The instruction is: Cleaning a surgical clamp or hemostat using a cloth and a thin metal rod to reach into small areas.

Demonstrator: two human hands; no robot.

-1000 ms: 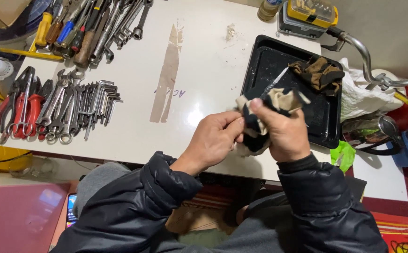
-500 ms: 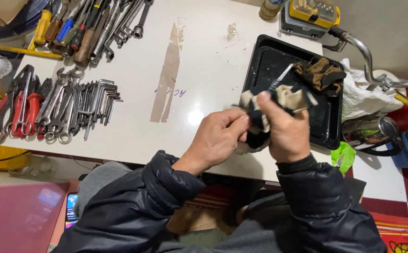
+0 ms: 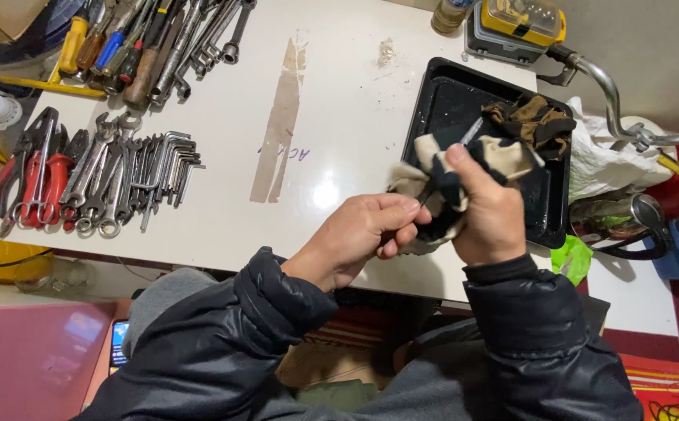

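Note:
Over the near edge of a white table [image 3: 339,93], both hands work on a thin metal tool [image 3: 470,132] wrapped in a dirty beige and black rag [image 3: 503,156]. My right hand [image 3: 487,210] clasps the rag around the tool, thumb pressed on top. My left hand [image 3: 363,234] pinches the tool's lower end, which the cloth hides. Only the tool's silver tip sticks out of the rag, over a black tray [image 3: 448,101].
A second crumpled brown rag [image 3: 533,118] lies in the tray. Wrenches and hex keys [image 3: 132,175], red-handled pliers [image 3: 39,175] and screwdrivers [image 3: 121,47] fill the table's left side. A yellow case [image 3: 522,19] stands at the back; a chrome handlebar [image 3: 620,101] sits right.
My right hand has shifted its grip on the rag, sliding slightly up along the tool. My left hand has stayed pinched at the lower end.

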